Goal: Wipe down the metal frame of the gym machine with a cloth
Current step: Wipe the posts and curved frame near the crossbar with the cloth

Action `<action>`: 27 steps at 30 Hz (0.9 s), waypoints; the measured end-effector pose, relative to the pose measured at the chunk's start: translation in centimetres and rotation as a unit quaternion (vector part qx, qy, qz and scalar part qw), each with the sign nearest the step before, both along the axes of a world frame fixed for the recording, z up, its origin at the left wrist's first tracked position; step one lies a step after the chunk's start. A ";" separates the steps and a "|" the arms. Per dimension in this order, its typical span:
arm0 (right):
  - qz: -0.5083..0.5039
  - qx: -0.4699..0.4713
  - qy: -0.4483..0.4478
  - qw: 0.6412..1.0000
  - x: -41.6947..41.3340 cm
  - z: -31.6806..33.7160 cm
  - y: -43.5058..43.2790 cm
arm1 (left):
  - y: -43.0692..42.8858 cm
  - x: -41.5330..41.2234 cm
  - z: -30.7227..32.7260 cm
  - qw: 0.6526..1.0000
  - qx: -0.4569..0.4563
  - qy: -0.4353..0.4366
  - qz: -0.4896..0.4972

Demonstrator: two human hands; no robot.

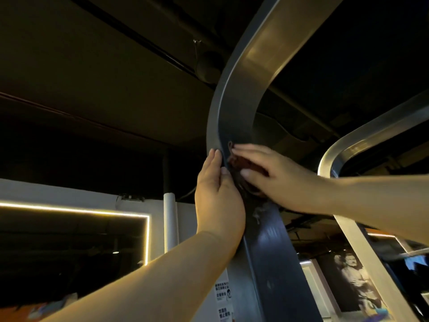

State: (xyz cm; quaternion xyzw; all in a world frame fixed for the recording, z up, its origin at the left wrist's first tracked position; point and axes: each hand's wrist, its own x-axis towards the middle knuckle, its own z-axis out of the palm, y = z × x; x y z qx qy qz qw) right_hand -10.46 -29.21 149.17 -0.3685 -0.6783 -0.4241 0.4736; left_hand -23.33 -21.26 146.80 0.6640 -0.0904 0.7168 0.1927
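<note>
A dark metal frame beam [267, 247] of the gym machine rises up the middle and curves away overhead to the upper right. A dark reddish-brown cloth [241, 165] lies bunched against the beam's front face just below the curve. My right hand [276, 177] lies flat over the cloth with straight fingers, pressing it to the metal. My left hand [218, 194] rests on the beam's left edge beside the cloth, fingers extended upward, thumb touching the cloth's edge.
A second curved metal beam [343, 154] stands to the right. A light strip [92, 211] frames a dark panel at the lower left. A white pipe [170, 219] stands behind my left hand. Stickers [224, 296] are on the beam lower down.
</note>
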 end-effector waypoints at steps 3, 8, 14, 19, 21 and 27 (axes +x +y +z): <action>-0.006 0.022 0.059 0.998 -1.5 2.6 0.4 | -0.1 0.0 0.1 1.000 -0.009 -0.006 -0.007; 0.058 0.060 -0.015 0.996 0.1 -2.9 1.6 | -0.3 -0.3 -0.3 0.999 -0.020 0.006 -0.037; -0.061 0.047 -0.087 0.993 1.8 -1.0 0.2 | -0.2 -0.2 -0.5 0.999 -0.011 -0.005 -0.030; 0.038 0.060 0.051 0.996 -0.9 -0.5 1.9 | 0.2 -0.2 -0.3 0.999 -0.014 -0.006 -0.037; 0.048 0.076 0.004 0.996 -0.3 -2.8 2.3 | 0.4 -0.1 -0.3 0.999 -0.009 -0.013 -0.047; -0.109 0.052 -0.086 0.989 2.1 -0.4 1.0 | 0.3 -0.1 -0.5 0.999 -0.005 -0.011 -0.038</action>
